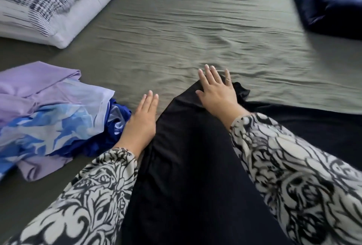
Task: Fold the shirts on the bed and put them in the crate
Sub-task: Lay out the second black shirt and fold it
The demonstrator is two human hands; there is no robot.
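hands: left [140,121], right [217,90] flat on black shirt [186,166] | clothes pile [52,115] touching left

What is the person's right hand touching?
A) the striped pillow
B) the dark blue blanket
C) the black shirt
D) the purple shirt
C: the right hand lies flat, fingers straight, on the black shirt spread on the green bedsheet.

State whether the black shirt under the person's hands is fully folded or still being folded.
Still being folded. The black shirt lies long across the bed, its right part spread flat; the right hand presses its top end.
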